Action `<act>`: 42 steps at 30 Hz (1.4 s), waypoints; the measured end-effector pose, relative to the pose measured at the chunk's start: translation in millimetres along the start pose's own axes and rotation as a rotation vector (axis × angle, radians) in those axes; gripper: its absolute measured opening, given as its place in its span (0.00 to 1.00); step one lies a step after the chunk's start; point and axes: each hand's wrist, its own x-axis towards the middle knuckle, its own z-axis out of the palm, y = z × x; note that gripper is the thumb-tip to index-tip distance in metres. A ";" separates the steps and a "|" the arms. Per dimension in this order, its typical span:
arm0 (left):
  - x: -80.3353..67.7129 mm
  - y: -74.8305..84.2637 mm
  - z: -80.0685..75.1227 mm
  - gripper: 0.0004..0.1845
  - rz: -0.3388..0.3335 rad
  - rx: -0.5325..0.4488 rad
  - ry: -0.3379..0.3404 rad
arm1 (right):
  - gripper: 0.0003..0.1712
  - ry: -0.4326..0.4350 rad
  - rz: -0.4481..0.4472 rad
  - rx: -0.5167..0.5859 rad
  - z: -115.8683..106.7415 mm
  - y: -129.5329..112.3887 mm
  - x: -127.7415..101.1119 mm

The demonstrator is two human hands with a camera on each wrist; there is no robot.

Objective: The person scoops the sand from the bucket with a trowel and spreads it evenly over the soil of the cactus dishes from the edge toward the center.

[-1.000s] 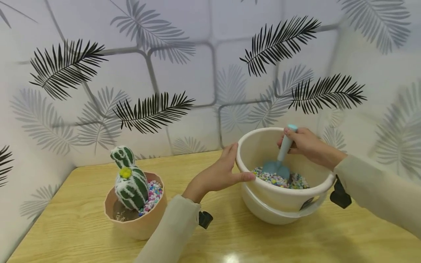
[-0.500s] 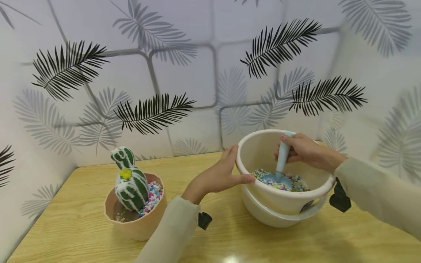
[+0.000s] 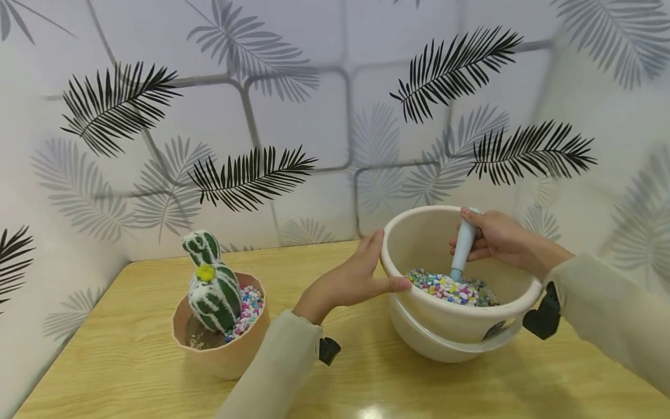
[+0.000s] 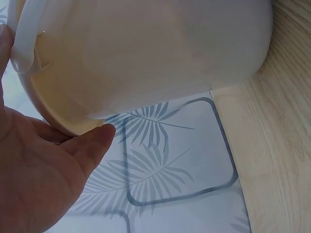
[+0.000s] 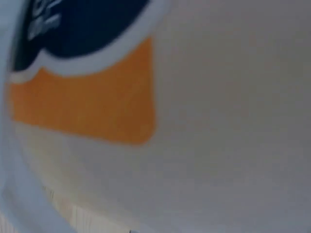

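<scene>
A cream bucket (image 3: 460, 323) with a white handle leans on the wooden table, its mouth towards me, holding colourful pebbles (image 3: 439, 288). My left hand (image 3: 345, 279) holds the rim on its left side, thumb along the front and fingers further back. In the left wrist view this hand (image 4: 43, 165) spans the rim beside the handle's end. Over the bucket, my right hand (image 3: 502, 238) grips a light blue toy shovel (image 3: 463, 247) by its handle. The pebbles hide the shovel's blade. Only the bucket's side and label (image 5: 87, 107) fill the right wrist view; the right hand is hidden there.
On the left stands a peach pot (image 3: 230, 358) with a knitted cactus (image 3: 214, 294) and more coloured pebbles (image 3: 248, 311). Behind the wooden table (image 3: 131, 331) rises a wall (image 3: 314, 128) with a leaf pattern.
The right hand has pushed the shovel down, its blade passing from plain view to buried under the pebbles. The left hand has stayed at the bucket's rim; the camera has shifted slightly.
</scene>
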 end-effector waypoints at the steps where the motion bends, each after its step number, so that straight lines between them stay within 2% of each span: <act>1: 0.1 0.5 -0.6 0.54 0.002 -0.002 0.001 | 0.28 0.003 -0.001 0.013 -0.8 -1.1 -0.2; 7: -0.6 0.5 -1.2 0.55 -0.004 -0.013 0.004 | 0.29 0.012 -0.022 0.084 -1.6 -2.0 -2.3; 15: 0.7 0.0 -0.2 0.55 -0.007 0.005 0.008 | 0.24 0.038 -0.082 0.281 -5.7 -0.9 -6.6; 24: -0.1 -0.1 -0.2 0.55 -0.008 -0.014 0.017 | 0.24 0.044 -0.155 0.345 -8.4 0.1 -10.8; 31: -2.7 0.4 0.8 0.55 -0.011 -0.017 0.012 | 0.22 0.002 -0.208 0.463 -10.6 3.5 -12.4; 36: -2.4 0.0 0.7 0.56 -0.012 -0.012 0.006 | 0.20 0.024 -0.221 0.517 -11.4 3.9 -14.6; 42: -0.3 -2.4 2.2 0.55 0.008 -0.004 0.035 | 0.18 0.006 -0.259 0.606 -13.1 4.4 -15.9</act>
